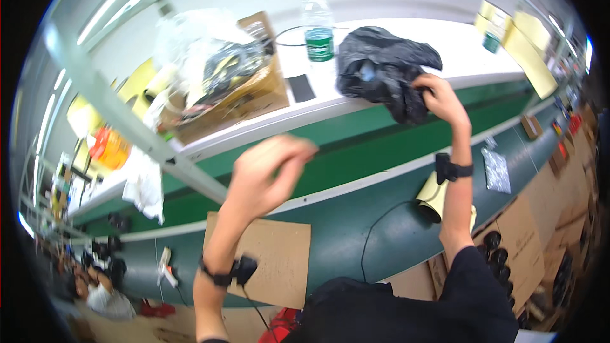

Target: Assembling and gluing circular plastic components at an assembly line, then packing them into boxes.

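A crumpled black plastic bag [381, 67] lies on the white shelf and hangs over its front edge. My right hand [445, 101] pinches the bag's right side between curled fingers and thumb. A small pale-blue patch shows among its folds. In front of the shelf, over the green conveyor, my left hand [270, 168] is raised with its fingers curled together. It is slightly blurred, and nothing shows in it. Left of the bag stands a clear bottle [318, 25] with a green label. Next to the bottle lies a flat black piece [300, 88].
An open cardboard box [238, 103] filled with plastic bags sits on the shelf's left, behind a metal post [111, 101]. On the green conveyor [343, 235] lie a cardboard sheet [279, 257], a yellow paper roll [432, 197] and a silvery bag [497, 170]. At far left is another person [108, 302].
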Motion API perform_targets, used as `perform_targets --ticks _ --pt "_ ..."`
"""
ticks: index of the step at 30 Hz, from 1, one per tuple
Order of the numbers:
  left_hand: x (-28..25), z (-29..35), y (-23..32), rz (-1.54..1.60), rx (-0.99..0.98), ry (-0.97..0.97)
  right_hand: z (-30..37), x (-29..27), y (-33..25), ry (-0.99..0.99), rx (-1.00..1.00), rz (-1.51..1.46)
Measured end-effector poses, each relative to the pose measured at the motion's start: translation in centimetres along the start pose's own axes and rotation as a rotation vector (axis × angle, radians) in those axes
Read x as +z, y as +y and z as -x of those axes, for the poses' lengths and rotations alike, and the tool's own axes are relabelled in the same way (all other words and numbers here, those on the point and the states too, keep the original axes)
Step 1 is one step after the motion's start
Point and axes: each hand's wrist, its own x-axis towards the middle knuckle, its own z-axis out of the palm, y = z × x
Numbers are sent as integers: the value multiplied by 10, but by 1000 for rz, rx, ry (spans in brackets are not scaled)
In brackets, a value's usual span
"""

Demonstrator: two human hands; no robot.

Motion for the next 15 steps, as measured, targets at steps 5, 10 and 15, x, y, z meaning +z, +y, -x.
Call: perform_targets --ticks 5,10,15 --pt "69 -144 -15 -141 304 -232 -13 2 -84 546 -131 321" --pt "127 -207 -100 -295 -285 -459 -58 23 -88 -9 246 -998" --pt "130 -205 -139 -530 -398 -334 -66 54 -32 149 307 28"
